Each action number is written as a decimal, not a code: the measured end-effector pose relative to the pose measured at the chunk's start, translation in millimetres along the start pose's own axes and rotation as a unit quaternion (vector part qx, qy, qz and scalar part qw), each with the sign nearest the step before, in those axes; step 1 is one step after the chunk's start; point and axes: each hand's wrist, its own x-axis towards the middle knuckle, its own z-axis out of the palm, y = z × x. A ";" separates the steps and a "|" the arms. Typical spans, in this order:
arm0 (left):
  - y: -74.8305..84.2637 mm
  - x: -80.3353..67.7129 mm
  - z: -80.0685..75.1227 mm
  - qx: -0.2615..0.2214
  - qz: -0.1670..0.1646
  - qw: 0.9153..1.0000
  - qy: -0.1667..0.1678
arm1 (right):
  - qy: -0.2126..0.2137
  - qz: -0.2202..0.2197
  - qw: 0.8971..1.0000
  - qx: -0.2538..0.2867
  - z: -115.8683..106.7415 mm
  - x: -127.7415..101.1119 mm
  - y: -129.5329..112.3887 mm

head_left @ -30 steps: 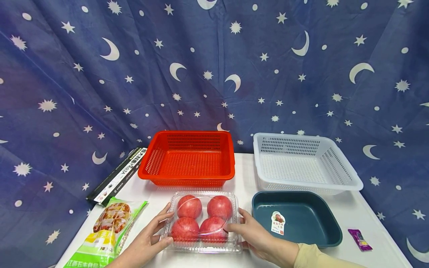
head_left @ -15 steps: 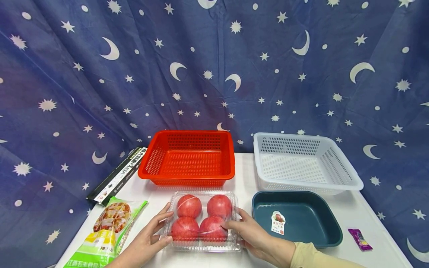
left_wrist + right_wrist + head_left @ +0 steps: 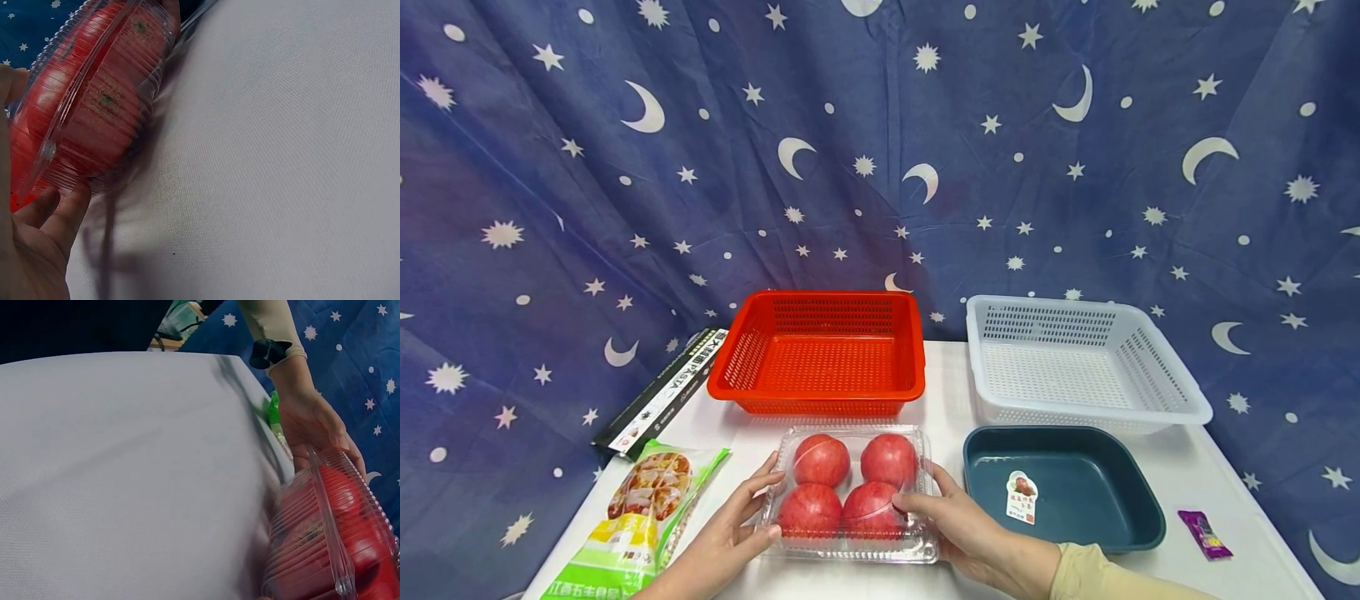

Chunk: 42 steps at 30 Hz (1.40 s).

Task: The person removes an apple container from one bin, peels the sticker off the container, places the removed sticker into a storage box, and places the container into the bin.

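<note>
A clear plastic clamshell box point(image 3: 850, 550) of red apples point(image 3: 808, 510) lies at the near middle of the white table, its lid closed. My left hand point(image 3: 730, 533) grips its left end; in the right wrist view that thumb lies on the lid's edge and the other fingers reach lower down the side. At the opposite end my right hand point(image 3: 966, 529) holds the box, thumb over the lid, its other fingers partly hidden behind the side. A shadow falls beneath the box in the left wrist view; whether it touches the table there I cannot tell.
Behind stand a red basket point(image 3: 827, 408) and a white basket point(image 3: 1090, 412). A dark teal tub point(image 3: 1090, 492) with a sticker sits at the right, beside a purple packet point(image 3: 1205, 534). Leftward lie a green food bag point(image 3: 632, 525) and a black pasta box point(image 3: 662, 396).
The apple box has shifted very slightly left with both hands still on it. My right thumb has slid a little inward over the lid. The baskets and tub keep their places.
</note>
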 end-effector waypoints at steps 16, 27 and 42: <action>-2.8 1.4 1.7 -0.011 0.008 1.000 0.012 | 0.007 0.007 1.000 -0.011 0.2 4.3 1.3; -0.7 -0.3 0.8 -0.003 0.005 1.000 0.011 | 0.019 0.007 1.000 -0.019 -0.4 5.4 2.6; 14.7 -7.1 0.9 0.015 0.044 0.999 0.011 | 0.016 -0.017 0.999 -0.029 -3.2 -7.1 -3.0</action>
